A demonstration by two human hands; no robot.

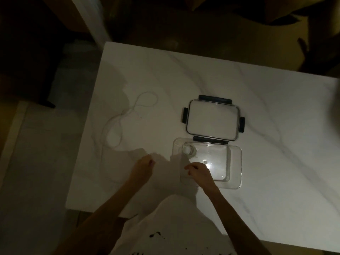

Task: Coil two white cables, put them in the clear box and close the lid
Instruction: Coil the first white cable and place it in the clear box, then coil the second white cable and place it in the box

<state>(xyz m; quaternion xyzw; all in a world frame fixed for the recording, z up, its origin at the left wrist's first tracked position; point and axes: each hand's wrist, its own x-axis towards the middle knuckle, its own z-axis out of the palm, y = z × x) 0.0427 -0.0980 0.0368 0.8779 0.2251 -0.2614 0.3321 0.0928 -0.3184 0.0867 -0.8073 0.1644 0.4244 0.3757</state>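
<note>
Head view, dim light. The left hand (143, 167) and the right hand (199, 173) sit close together over the near part of the white marbled worktop (266, 107). Each grip has the fingers curled in towards the palm. It cannot be told whether either grip has hold of a strand, because the light is too low to show one between the fingers.

The right hand is at the near left corner of the clear box (236, 168), which stands open on the worktop. One coiled cable (189, 150) lies inside it, in the far left corner. The lid (213, 122) lies flat just beyond the box, with its near edge touching or overlapping the far rim and its dark latches (214, 99) folded outward.

The loose cable (128, 110) is spread in open loops on the left part of the worktop, well apart from the box. Its near run fades into shadow towards the left hand. A white garment (174, 227) fills the bottom edge.
</note>
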